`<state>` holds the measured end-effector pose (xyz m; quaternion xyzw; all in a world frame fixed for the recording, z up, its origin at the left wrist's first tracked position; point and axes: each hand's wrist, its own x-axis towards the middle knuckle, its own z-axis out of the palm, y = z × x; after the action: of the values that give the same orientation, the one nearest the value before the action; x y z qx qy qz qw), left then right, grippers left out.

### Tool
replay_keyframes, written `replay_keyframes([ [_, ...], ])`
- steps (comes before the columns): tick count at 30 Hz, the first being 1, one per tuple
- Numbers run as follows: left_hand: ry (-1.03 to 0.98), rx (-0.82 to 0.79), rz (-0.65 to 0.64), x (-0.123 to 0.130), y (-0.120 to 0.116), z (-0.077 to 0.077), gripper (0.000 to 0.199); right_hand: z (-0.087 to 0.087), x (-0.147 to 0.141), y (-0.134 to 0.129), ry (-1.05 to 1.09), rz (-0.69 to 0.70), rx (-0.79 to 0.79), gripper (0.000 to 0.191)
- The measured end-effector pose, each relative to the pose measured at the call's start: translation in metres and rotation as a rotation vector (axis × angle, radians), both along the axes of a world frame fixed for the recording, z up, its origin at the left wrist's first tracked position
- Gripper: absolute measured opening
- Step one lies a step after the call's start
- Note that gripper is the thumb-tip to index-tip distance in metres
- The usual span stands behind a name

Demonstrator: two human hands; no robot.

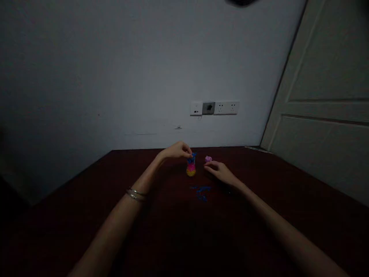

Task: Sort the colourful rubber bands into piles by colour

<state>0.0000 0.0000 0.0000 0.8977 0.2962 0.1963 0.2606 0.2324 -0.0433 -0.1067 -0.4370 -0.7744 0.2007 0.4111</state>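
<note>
A small container (190,169) with yellow, pink and blue contents stands upright on the dark red table. My left hand (180,150) is at its top, the fingers pinched on a blue piece there. To the right, my right hand (219,170) hovers low over the table, thumb and fingertips near each other; whether anything tiny is between them is too dark to tell. Just behind those fingertips lies a pink piece (208,158). Several loose blue pieces (203,189) are scattered on the table in front of the container.
The dark red table (161,238) reaches back to a pale wall (129,77) with a row of sockets (226,108). A panelled door (323,134) stands at the right. The light is dim.
</note>
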Motion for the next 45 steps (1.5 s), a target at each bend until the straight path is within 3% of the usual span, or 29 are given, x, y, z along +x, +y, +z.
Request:
replay_keyframes([
  [4,0.032,0.025,0.029,-0.005,0.020,0.014,0.021,0.003,-0.017,0.012,0.079,0.024,-0.077,0.039],
  [8,0.025,0.005,0.040,0.000,0.028,0.018,0.018,0.006,-0.032,0.020,0.134,0.065,-0.157,0.060],
  [13,-0.072,0.011,0.076,0.011,0.031,0.012,0.019,0.003,-0.041,0.029,0.161,0.140,-0.193,0.067],
  [19,-0.211,0.004,0.138,0.013,0.036,-0.007,0.021,-0.006,-0.046,0.036,0.208,0.186,-0.207,0.069],
  [28,-0.361,-0.084,0.173,0.012,0.036,-0.033,0.022,-0.009,-0.051,0.031,0.226,0.209,-0.222,0.057],
  [40,-0.403,-0.152,0.203,0.010,0.035,-0.046,0.023,-0.020,-0.053,0.039,0.158,0.190,-0.207,0.041],
  [45,-0.380,-0.152,0.215,0.008,0.029,-0.042,0.023,-0.023,-0.053,0.042,0.096,0.162,-0.151,0.042],
])
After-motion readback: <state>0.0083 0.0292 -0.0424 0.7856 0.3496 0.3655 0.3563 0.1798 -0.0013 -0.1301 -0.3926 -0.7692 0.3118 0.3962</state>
